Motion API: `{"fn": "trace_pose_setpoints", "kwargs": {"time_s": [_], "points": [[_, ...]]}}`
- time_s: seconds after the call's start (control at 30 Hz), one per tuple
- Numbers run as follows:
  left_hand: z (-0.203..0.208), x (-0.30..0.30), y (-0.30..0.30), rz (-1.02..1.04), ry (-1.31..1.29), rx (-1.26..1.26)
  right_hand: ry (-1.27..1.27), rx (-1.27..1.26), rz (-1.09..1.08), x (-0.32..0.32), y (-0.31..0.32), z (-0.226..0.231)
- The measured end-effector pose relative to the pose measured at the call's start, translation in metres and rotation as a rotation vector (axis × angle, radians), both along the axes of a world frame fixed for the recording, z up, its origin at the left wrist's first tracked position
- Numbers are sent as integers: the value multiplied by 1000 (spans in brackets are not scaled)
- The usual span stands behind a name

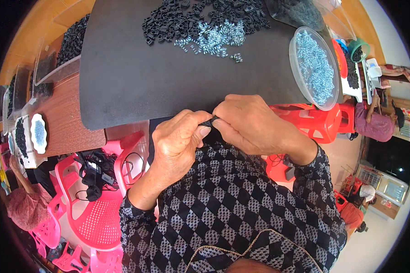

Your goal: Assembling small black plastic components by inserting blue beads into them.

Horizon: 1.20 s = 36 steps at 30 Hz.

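Note:
Just past the near edge of the dark mat, both my hands meet over a small black plastic piece [207, 123]. My left hand [177, 139] pinches it between thumb and fingers. From the other side, my right hand [248, 125] is closed with its fingertips on the piece's right end, covering part of it. Farther off on the mat lies a heap of black plastic pieces [168, 25], with a pile of small metal springs [218, 38] at its near side. Whether a spring is in my fingers cannot be seen.
A round clear tub [292, 59] of springs stands at the mat's right edge. Clear bins [61, 73] of black parts line the left side. A pink chair [95, 223] with cables stands left, a red stool [325, 123] right. Other people sit at both sides.

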<state>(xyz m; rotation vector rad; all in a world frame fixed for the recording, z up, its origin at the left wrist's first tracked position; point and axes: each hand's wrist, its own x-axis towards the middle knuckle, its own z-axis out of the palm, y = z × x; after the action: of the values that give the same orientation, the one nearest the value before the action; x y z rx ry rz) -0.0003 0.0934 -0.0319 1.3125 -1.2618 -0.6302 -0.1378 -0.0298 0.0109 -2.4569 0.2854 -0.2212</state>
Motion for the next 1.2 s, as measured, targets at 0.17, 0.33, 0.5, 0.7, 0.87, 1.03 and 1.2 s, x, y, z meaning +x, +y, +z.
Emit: {"fn": "trace_pose_setpoints", "kwargs": {"time_s": [0.17,0.33,0.5,0.7,0.87,1.03,1.2], "points": [[1,0,0,25,13,16,1,-134,67,2,1,2],[4,0,2,30,38,42,51,-120,126,3,0,7],[1,1,2,71,33,-2,54,-109,96,6,4,-1],[-1,-2,2,134,-9,-36,-3,-64,34,7,9,-8],[2,-2,0,168,-45,-67,-13,-164,79,7,9,-7],[4,5,0,98,-52,-4,50,-102,125,10,0,1],[3,6,1,66,-46,8,125,-80,182,12,1,6]]}}
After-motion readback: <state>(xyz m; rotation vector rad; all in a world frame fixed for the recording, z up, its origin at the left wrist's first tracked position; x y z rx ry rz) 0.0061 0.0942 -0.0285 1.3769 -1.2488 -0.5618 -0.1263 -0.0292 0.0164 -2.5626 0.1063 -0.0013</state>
